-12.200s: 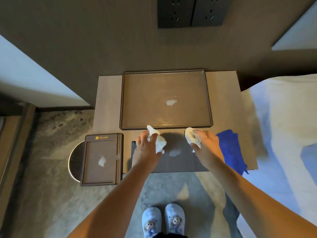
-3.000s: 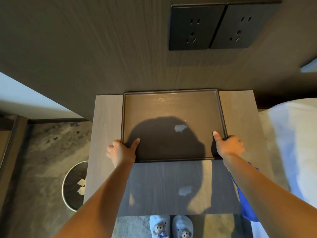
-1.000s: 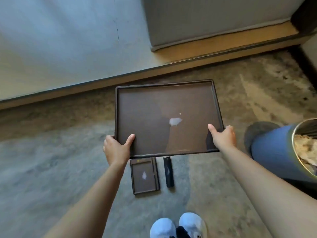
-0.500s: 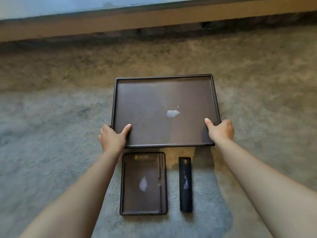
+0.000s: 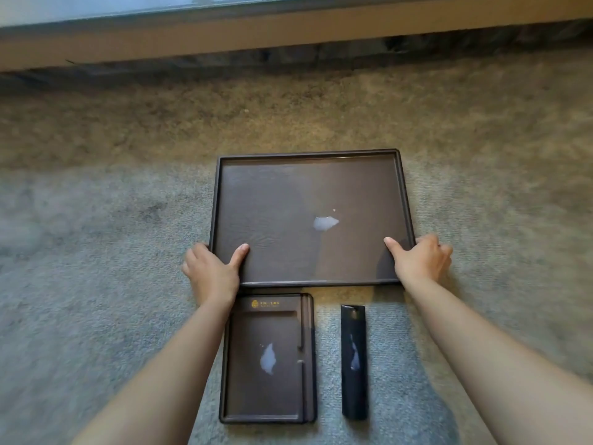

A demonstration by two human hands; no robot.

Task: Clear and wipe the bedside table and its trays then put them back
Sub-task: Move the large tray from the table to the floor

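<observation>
Placement of the large tray [image 5: 272, 213] on the carpet [image 5: 96, 252] is judged to be the step in hand, as part of the clearing. The tray lies flat toward the middle of the carpet, its far rim turned to the wooden ledge [image 5: 288, 30] along the carpet's far edge. Whether its base is fully down cannot be told. It should be lowered level, so that the pale smear [image 5: 325, 223] right of the tray's centre is not sent running toward a rim. A gap should be kept from the small tray [image 5: 250, 342] and the black bar [image 5: 354, 361]. These lie side by side just beyond its near rim, toward the carpet's near edge, with the small tray on the left. Each carries a pale smear of its own, so wiping is judged not yet done. Release is best made only once the weight is felt to be borne by the carpet, and on both sides together, so that no corner is dragged.

The left hand [image 5: 211, 271] is clamped on the tray's near left corner: the thumb [image 5: 240, 253] is laid over the rim onto the inner floor, and the fingers are wrapped round the outer side. The right hand [image 5: 420, 261] is closed on the near right corner in mirrored fashion, thumb inside and fingers curled outside the rim. Both forearms are stretched forward and down, roughly parallel.
</observation>
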